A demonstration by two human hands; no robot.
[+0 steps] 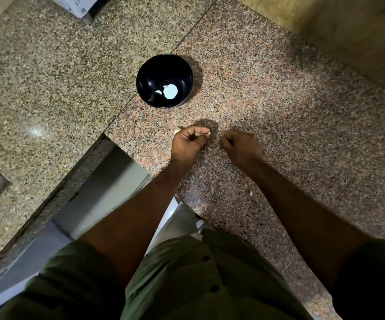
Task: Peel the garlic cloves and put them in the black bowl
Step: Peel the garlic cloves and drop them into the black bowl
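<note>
Left hand [188, 140] pinches garlic clove [208, 134]. Right hand [240, 146] curled beside it, apart (contents cannot be told). Black bowl [145, 72] beyond holds peeled garlic [170, 91].

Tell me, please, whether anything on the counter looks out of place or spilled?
A small white scrap, perhaps garlic skin, lies loose on the granite counter beside the right forearm, well away from the black bowl. Nothing else stands out.

Glossy black bowl [144, 76], polished granite counter [267, 100]
</note>
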